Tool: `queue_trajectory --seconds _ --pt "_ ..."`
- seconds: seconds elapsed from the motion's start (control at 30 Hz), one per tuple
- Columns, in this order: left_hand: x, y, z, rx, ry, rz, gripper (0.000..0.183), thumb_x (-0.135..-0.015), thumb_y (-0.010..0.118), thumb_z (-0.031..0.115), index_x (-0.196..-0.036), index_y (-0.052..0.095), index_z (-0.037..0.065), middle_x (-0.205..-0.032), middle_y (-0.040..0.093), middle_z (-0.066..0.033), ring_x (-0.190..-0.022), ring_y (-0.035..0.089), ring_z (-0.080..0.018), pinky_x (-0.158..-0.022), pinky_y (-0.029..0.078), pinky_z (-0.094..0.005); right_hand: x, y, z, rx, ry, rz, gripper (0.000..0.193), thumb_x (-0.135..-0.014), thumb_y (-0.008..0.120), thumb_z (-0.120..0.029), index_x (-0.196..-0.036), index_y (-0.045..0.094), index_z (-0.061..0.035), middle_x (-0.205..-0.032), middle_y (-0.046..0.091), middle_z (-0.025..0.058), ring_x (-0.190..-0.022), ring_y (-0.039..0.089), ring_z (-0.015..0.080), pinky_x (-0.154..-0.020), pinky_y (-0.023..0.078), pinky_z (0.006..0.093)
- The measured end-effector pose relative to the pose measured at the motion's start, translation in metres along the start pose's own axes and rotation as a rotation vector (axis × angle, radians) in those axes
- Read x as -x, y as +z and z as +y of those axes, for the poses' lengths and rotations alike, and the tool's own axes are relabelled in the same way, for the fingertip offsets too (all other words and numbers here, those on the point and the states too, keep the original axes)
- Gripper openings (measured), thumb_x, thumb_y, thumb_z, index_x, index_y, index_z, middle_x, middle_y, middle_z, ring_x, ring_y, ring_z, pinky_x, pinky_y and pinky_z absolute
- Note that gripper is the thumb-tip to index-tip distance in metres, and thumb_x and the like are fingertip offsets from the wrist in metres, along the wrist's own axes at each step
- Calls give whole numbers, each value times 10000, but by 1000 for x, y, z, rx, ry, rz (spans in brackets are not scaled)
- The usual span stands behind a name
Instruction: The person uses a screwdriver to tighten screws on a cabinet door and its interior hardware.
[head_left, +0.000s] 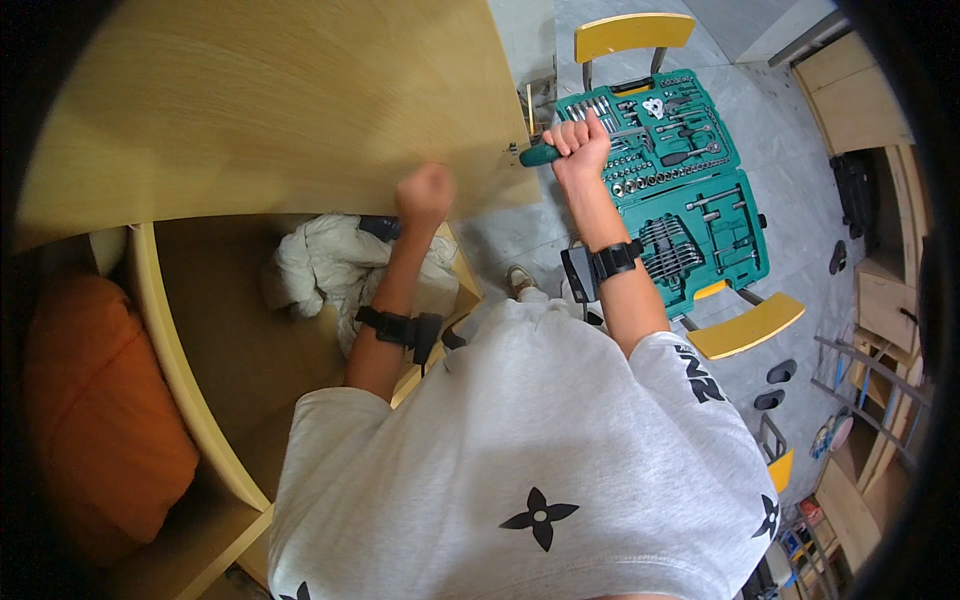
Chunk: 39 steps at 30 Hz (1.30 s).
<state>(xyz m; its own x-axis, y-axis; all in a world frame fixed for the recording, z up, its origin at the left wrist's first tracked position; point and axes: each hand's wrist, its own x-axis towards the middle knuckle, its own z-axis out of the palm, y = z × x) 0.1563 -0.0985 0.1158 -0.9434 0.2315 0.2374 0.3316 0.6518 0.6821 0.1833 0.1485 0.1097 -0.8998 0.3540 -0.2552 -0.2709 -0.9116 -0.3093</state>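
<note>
My right hand (pixel 582 150) is closed around a screwdriver with a green handle (pixel 539 155). The handle's butt sticks out to the left of my fist, and its shaft seems to point right, over the tool case. Just left of the butt, small metal fittings (pixel 512 149) sit near the edge of a wooden panel (pixel 300 100). My left hand (pixel 426 192) is blurred by motion in front of that panel. It looks curled into a fist; whatever is inside it, if anything, stays hidden.
An opened green tool case (pixel 690 185) with sockets and wrenches lies across yellow-backed chairs (pixel 750 326). Below the panel is a wooden compartment (pixel 200 300) with white bedding (pixel 325 262). An orange bundle (pixel 105 410) is at left. Slippers (pixel 780 372) lie on the floor.
</note>
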Motion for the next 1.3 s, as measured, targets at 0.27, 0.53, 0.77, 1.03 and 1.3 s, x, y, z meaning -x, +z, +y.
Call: queue_trajectory --seconds 0.27,0.53,0.77,1.03,1.3 --pt "9 -21 -18 43 -103 -47 163 -809 571 104 -858 643 -34 -738 679 -115 -635 639 -174 -597 491 -274 77 38 45 1662 -760 -1085 216 -658 573 -108 -480 470 -42 -509 530 104 -487 532 298 -463 420 377" --pt "54 -25 -67 -84 -261 6 213 -796 585 188 -734 648 -6 -666 648 -139 -638 648 -265 -590 480 -341 59 51 83 1927 -730 -1321 271 -695 541 -247 -466 541 -101 -481 533 101 -471 547 305 -443 420 402" --pt "115 -18 -120 67 -489 -34 205 -798 565 168 -739 659 -4 -625 641 -116 -594 628 -242 -580 469 -332 50 57 74 2157 -611 -1373 180 -651 556 -284 -556 610 -141 -550 580 122 -535 589 332 -487 448 423" --pt "118 -27 -105 46 -697 -156 170 -858 538 75 -941 634 -38 -795 668 -112 -672 636 -186 -594 511 -302 47 59 81 2159 -624 -1426 220 -704 518 -259 -555 619 -131 -538 580 112 -508 584 314 -473 451 411" --pt "141 -51 -110 90 -718 -57 216 -820 563 174 -803 653 -22 -768 668 -124 -643 618 -221 -628 485 -360 39 71 64 2313 -467 -1524 232 -677 578 -329 -565 642 -136 -598 627 84 -581 629 284 -493 479 397"
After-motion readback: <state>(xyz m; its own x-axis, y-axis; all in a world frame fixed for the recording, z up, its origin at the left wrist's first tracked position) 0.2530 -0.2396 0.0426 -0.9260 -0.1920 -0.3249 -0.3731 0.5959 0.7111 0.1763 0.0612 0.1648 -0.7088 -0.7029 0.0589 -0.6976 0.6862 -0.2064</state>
